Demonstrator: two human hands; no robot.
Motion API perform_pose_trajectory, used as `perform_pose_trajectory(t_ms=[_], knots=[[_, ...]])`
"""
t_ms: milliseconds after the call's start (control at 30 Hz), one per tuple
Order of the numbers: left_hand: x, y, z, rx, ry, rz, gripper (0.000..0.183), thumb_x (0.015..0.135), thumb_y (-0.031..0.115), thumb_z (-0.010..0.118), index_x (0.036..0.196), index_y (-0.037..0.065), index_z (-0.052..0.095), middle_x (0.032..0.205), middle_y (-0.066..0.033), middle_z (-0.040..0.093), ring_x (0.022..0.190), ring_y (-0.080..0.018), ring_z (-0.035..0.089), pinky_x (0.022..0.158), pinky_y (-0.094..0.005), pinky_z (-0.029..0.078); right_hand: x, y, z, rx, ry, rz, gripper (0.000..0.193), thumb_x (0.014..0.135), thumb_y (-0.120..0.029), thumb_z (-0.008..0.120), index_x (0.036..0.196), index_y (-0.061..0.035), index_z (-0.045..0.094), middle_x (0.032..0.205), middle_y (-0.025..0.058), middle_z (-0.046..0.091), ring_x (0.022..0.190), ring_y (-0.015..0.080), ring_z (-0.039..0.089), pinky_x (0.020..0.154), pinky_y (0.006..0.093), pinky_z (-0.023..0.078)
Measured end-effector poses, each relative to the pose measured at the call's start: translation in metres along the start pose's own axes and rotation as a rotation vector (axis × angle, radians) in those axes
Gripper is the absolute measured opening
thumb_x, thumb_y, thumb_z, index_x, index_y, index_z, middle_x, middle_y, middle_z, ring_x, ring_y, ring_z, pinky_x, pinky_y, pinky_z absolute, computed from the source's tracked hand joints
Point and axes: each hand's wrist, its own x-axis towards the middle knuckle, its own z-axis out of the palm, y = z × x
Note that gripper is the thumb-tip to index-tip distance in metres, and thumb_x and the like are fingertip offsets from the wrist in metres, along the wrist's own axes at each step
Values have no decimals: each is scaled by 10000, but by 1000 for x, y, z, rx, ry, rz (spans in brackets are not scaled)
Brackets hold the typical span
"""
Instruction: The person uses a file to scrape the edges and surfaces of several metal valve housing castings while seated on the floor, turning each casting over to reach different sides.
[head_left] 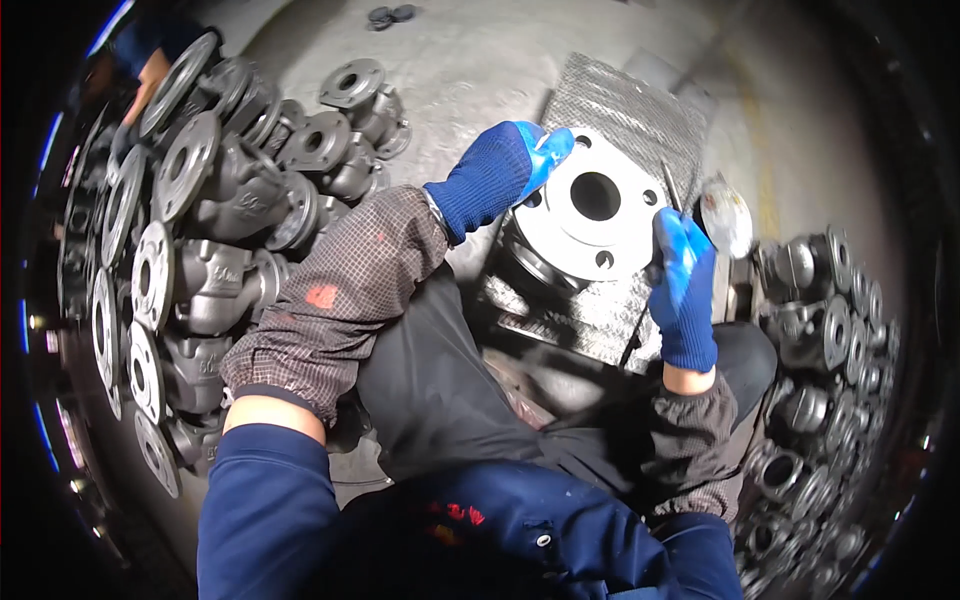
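Note:
A grey cast-metal valve body (pixel 595 225) stands in front of me, its round flange facing up, brightly lit, with a dark centre bore and several bolt holes around it. My left hand (pixel 520 165), in a blue coated glove, is closed on the flange's upper left rim, thumb and fingers at the edge. Beside the right rim is my right hand (pixel 685 285), gloved alike, with its fingers curled closed. A thin dark rod-like tool (pixel 671 186) sticks up from its fingertips; the rest of that tool is hidden by the hand.
Under the valve body is a worn, light-coloured work surface (pixel 600 330), with a textured grey mat (pixel 625 110) beyond. Many flanged valve bodies (pixel 215 285) are stacked at left, more castings (pixel 810 410) at right. A pale oval object (pixel 726 217) lies near my right hand. Another person's arm (pixel 150 85) shows far left.

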Motion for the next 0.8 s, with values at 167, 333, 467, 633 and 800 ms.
perform_pose_trajectory(t_ms=[167, 333, 467, 633, 800], knots=[[-8, -1, 26, 19, 82, -26, 490, 933, 463, 514, 901, -11, 634, 658, -116, 621, 568, -200, 626, 544, -340, 494, -10, 2, -19, 15, -10, 60, 230, 936, -287, 522, 911, -66, 580, 696, -39, 476, 568, 34, 435, 473, 192, 349], [-27, 11, 45, 868, 457, 617, 490, 874, 423, 546, 1155, 25, 603, 1273, -153, 576, 1207, -315, 514, 1021, -453, 368, -14, -21, -21, 10, -55, 242, 317, 946, -326, 527, 1051, -37, 604, 729, -27, 523, 599, 37, 454, 488, 192, 363], [-91, 34, 57, 520, -127, 832, 438, 805, 248, 664, 1171, 16, 598, 1204, -183, 594, 1164, -392, 529, 1016, -517, 369, -16, -16, -20, -230, 64, -38, 391, 956, -257, 553, 1253, -4, 541, 958, 49, 619, 748, 105, 576, 661, 255, 474], [-84, 47, 7, 41, -221, 717, 242, 879, 110, 591, 1086, -4, 641, 1022, -182, 672, 1019, -330, 626, 913, -428, 470, -16, -21, -24, -722, 142, -109, 402, 986, -301, 491, 1299, -53, 530, 911, 134, 645, 789, 145, 601, 715, 289, 486], [-32, -4, 27, 172, 289, 668, 366, 858, 187, 670, 1160, -10, 606, 1148, -219, 620, 1078, -311, 612, 917, -355, 484, -22, -27, -29, -726, 171, -359, 354, 953, -244, 541, 1241, -40, 570, 1124, 197, 639, 990, 328, 646, 829, 367, 514]])
